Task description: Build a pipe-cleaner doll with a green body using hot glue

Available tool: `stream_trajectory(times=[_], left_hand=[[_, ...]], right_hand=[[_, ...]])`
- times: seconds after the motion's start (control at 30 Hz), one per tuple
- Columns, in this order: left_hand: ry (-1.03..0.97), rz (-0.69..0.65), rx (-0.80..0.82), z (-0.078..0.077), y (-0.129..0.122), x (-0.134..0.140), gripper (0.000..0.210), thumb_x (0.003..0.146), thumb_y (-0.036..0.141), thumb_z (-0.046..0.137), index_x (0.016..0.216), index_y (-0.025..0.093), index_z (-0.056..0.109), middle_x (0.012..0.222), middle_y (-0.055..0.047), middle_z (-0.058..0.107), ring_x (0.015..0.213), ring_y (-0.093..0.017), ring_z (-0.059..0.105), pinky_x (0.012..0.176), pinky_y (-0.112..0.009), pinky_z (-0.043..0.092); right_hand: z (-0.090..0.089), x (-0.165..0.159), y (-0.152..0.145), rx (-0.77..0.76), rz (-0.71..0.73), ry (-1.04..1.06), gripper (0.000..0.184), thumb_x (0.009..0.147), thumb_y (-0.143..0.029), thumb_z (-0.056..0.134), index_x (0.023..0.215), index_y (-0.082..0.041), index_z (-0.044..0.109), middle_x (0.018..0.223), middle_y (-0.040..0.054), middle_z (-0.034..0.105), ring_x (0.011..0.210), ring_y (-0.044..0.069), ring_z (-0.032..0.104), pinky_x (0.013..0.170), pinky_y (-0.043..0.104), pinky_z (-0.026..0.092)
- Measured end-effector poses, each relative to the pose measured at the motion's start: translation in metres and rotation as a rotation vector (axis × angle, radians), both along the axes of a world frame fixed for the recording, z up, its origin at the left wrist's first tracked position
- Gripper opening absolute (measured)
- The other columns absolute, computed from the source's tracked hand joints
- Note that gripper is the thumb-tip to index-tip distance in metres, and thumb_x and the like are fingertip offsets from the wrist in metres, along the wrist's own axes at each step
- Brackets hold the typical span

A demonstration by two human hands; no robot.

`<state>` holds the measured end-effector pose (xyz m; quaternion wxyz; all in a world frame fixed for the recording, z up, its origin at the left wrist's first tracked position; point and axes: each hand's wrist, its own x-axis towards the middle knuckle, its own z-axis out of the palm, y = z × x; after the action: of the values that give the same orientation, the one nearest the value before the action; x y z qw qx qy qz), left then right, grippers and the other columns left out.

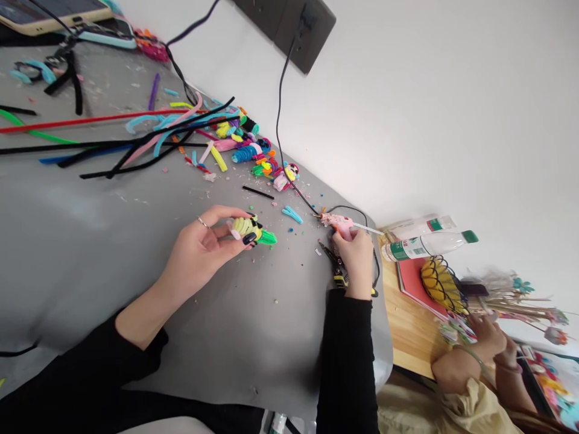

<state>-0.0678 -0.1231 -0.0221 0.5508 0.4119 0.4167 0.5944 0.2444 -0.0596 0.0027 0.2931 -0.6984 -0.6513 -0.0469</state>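
Note:
My left hand (203, 241) pinches a small pipe-cleaner figure (246, 228), pale yellow with black bits and a bright green end, just above the grey table mat. At the mat's right side, my right hand (355, 253) is closed around a pink glue gun (341, 224), with a white glue stick (368, 228) poking out of its back. Black-and-yellow pliers (335, 265) lie beside that wrist, partly covered by it. Between the hands lie a folded light-blue pipe-cleaner piece (292, 214) and a short black strip (257, 192).
Pipe cleaners (176, 129) and several finished figures (251, 150) lie along the wall side. The glue gun's black cord (279, 120) runs up to a wall socket (301, 30). Bottles (429, 244) and a wire basket (441, 283) stand on a wooden table, where another person's hands (486, 337) work.

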Motion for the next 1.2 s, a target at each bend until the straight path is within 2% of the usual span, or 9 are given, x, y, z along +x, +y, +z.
stream_trajectory(times=[0.13,0.23,0.3,0.4,0.57,0.8,1.07,1.2], left_hand=[[-0.043,0.038,-0.041,0.0,0.0,0.0,0.029,0.074,0.028,0.079,0.1,0.027,0.068,0.102,0.01,0.074,0.085,-0.013,0.078,0.073,-0.022,0.066],[-0.054,0.044,-0.052,-0.001,0.001,0.001,0.029,0.073,0.028,0.08,0.098,0.027,0.066,0.097,0.01,0.073,0.083,-0.013,0.078,0.073,-0.022,0.066],[-0.049,0.042,-0.036,-0.003,0.001,0.001,0.027,0.074,0.028,0.078,0.097,0.027,0.065,0.093,0.011,0.072,0.084,-0.014,0.078,0.075,-0.024,0.065],[-0.062,0.065,-0.029,-0.004,0.001,0.001,0.024,0.076,0.028,0.081,0.093,0.025,0.064,0.09,0.008,0.071,0.085,-0.015,0.076,0.075,-0.027,0.065],[-0.057,0.06,-0.041,-0.005,0.001,0.0,0.029,0.074,0.03,0.087,0.088,0.025,0.062,0.087,0.002,0.071,0.086,-0.02,0.074,0.074,-0.035,0.066],[-0.093,0.071,-0.046,-0.006,0.002,0.002,0.034,0.071,0.034,0.089,0.086,0.024,0.061,0.084,0.001,0.071,0.082,-0.021,0.075,0.074,-0.038,0.067],[-0.146,0.045,-0.061,-0.006,0.0,0.001,0.03,0.077,0.036,0.09,0.086,0.024,0.063,0.084,0.003,0.072,0.082,-0.019,0.076,0.074,-0.033,0.068],[-0.143,0.057,-0.05,-0.007,0.001,0.001,0.034,0.074,0.036,0.092,0.086,0.024,0.062,0.084,0.003,0.072,0.08,-0.019,0.077,0.074,-0.034,0.069]], right_hand=[[0.018,-0.011,-0.004,0.003,-0.242,0.05,0.023,0.079,-0.033,0.069,0.085,-0.025,0.048,0.074,0.0013,0.055,0.067,0.018,0.046,0.066,0.033,0.034],[0.036,-0.029,-0.015,0.068,-0.325,0.13,0.028,0.077,-0.033,0.071,0.094,-0.024,0.05,0.08,0.0,0.059,0.072,0.018,0.052,0.07,0.032,0.038],[0.045,-0.045,-0.026,0.086,-0.289,0.152,0.029,0.074,-0.034,0.072,0.084,-0.026,0.046,0.069,-0.0056,0.05,0.065,0.016,0.046,0.065,0.03,0.036],[0.049,-0.07,-0.044,0.122,-0.097,0.122,0.033,0.078,-0.034,0.065,0.07,-0.027,0.034,0.061,-0.0086,0.036,0.057,0.012,0.033,0.056,0.027,0.029],[0.037,-0.098,-0.058,0.201,0.074,0.066,0.039,0.079,-0.033,0.067,0.071,-0.028,0.03,0.062,-0.0092,0.033,0.055,0.011,0.029,0.053,0.026,0.029],[0.029,-0.106,-0.059,0.305,0.127,-0.017,0.033,0.083,-0.021,0.064,0.075,-0.027,0.032,0.066,-0.0078,0.032,0.058,0.012,0.033,0.056,0.027,0.03],[0.03,-0.103,-0.06,0.29,0.145,-0.035,0.035,0.083,-0.019,0.063,0.073,-0.027,0.031,0.069,-0.0065,0.035,0.06,0.012,0.032,0.056,0.027,0.027],[0.031,-0.104,-0.06,0.299,0.165,-0.027,0.036,0.083,-0.019,0.064,0.072,-0.027,0.03,0.069,-0.0065,0.035,0.06,0.012,0.031,0.056,0.027,0.028]])
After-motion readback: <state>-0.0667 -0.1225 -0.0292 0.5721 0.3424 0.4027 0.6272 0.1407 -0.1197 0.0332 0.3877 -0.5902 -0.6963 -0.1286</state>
